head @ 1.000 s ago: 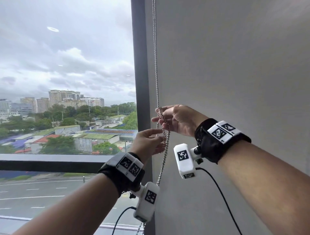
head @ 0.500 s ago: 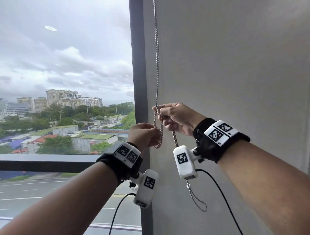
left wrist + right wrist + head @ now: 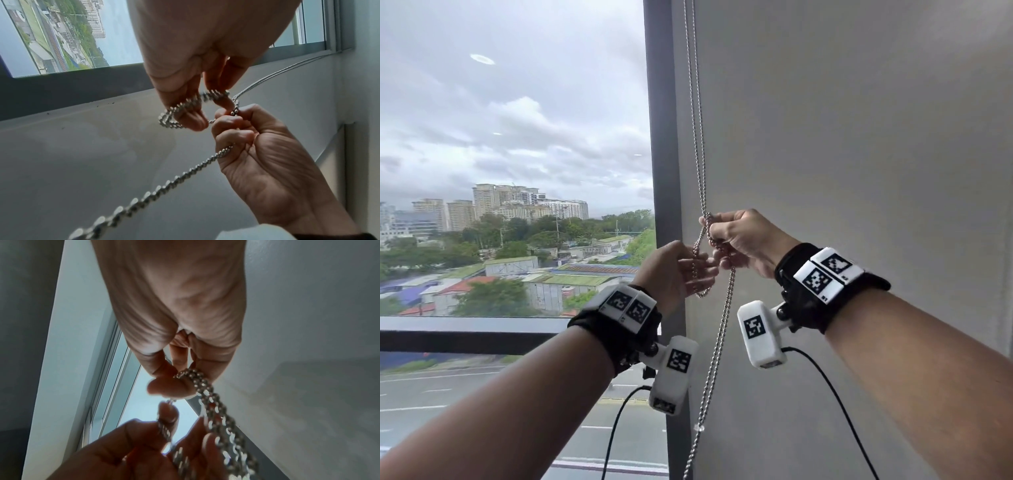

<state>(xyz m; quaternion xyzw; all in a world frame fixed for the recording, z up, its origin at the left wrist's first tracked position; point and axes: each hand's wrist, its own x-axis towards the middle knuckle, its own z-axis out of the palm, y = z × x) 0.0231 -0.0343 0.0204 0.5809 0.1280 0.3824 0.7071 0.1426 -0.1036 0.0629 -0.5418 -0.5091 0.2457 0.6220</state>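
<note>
The right hand clamps its grip on the silver metal bead chain. The left hand pinches its loop.

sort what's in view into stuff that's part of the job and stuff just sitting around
In the job:
bead chain
left hand, pinching a loop of it
right hand, gripping it higher up

Just there:
window frame
grey surface behind
wrist cameras
buildings outside
</note>
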